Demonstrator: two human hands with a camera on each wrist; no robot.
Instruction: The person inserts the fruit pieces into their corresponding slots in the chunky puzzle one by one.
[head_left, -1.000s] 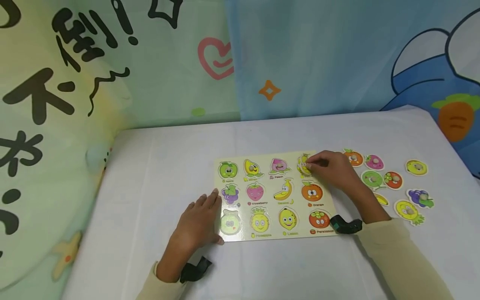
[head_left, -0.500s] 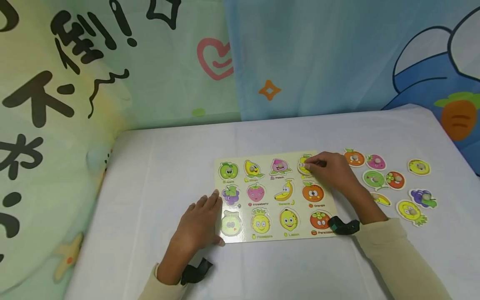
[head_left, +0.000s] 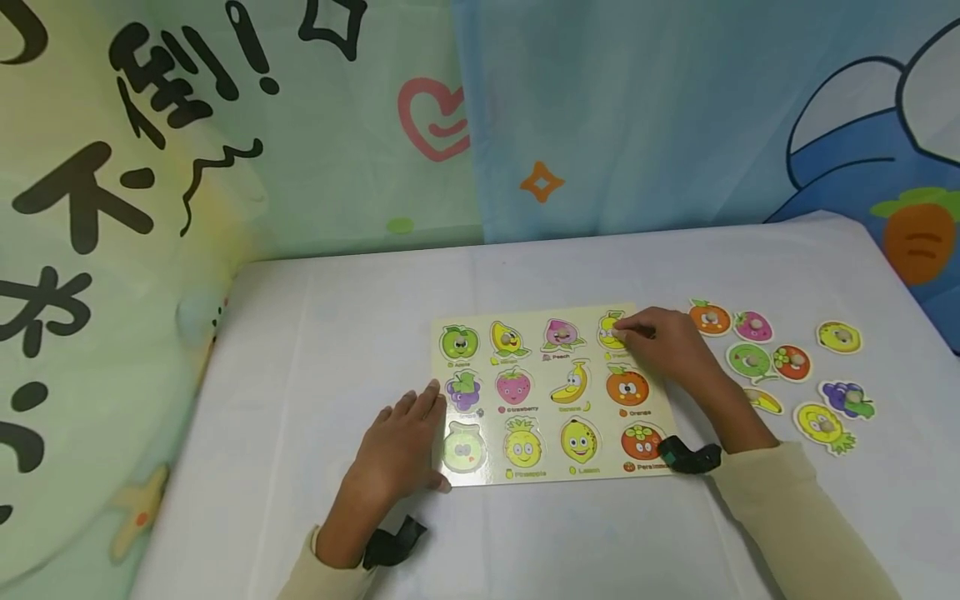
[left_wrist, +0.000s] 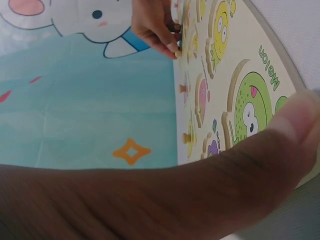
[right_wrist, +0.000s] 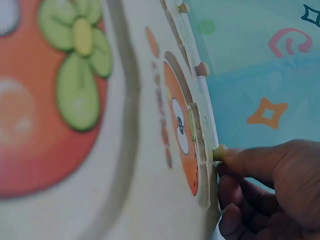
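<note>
A wooden fruit puzzle board (head_left: pixel 543 400) lies flat on the white-covered table. At its top right corner my right hand (head_left: pixel 663 337) pinches a yellow fruit puzzle piece (head_left: pixel 607 328) by its small knob (right_wrist: pixel 219 152); the piece lines up with its slot there. My left hand (head_left: pixel 401 442) rests at the board's left edge with fingers extended, its thumb (left_wrist: pixel 295 117) on the corner beside the green Melon slot (left_wrist: pixel 252 107). Apple (head_left: pixel 459 342), lemon-yellow and peach (head_left: pixel 561 334) pieces fill the rest of the top row. Pictures such as the orange (head_left: pixel 627 387) show below.
Several loose fruit pieces lie right of the board, among them an orange (head_left: pixel 709 317), a green melon (head_left: pixel 748 361), grapes (head_left: pixel 847 398) and a pineapple (head_left: pixel 823 425). A round yellow piece (head_left: pixel 839 337) lies farther right. A printed cloth backdrop (head_left: pixel 660 117) rises behind the table.
The yellow fruit piece under my right fingers has shifted slightly and now lines up with its slot, where it stood askew before. My left hand has stayed at the board's edge.
</note>
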